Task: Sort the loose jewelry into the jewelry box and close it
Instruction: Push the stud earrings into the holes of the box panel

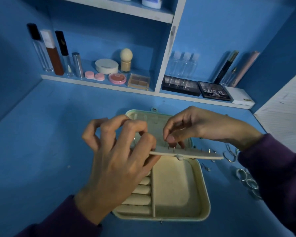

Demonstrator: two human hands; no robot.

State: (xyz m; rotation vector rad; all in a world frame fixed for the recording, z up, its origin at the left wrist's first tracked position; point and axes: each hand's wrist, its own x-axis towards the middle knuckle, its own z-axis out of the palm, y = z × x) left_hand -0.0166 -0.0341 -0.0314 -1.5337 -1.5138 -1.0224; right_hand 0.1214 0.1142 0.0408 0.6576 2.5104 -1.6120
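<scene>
stud point(165, 138) at the flap point(203, 155) — jewelry box point(202, 194) open on the table point(41, 151)
left hand point(120, 165) fingers clamp the flap, right hand point(200, 125) fingers pinch the stud — loose rings point(246, 178) beside the box.

1. the jewelry box point(176, 189) is cream inside, with a pale mint-green outer edge.
2. the earring panel point(191, 155) is cream, dotted with small silver pins.
3. the table point(41, 151) is plain blue; the shelf point(96, 83) has white edges.
4. the left sleeve point(61, 221) and right sleeve point(277, 168) are dark purple.
5. the rings point(248, 180) are silver.
6. the blush compact point(117, 78) and lens case point(94, 76) are pink.
7. the palette point(214, 91) is black with white "matte" lettering.
8. the tube point(54, 60) is rust-brown with a white cap.
</scene>
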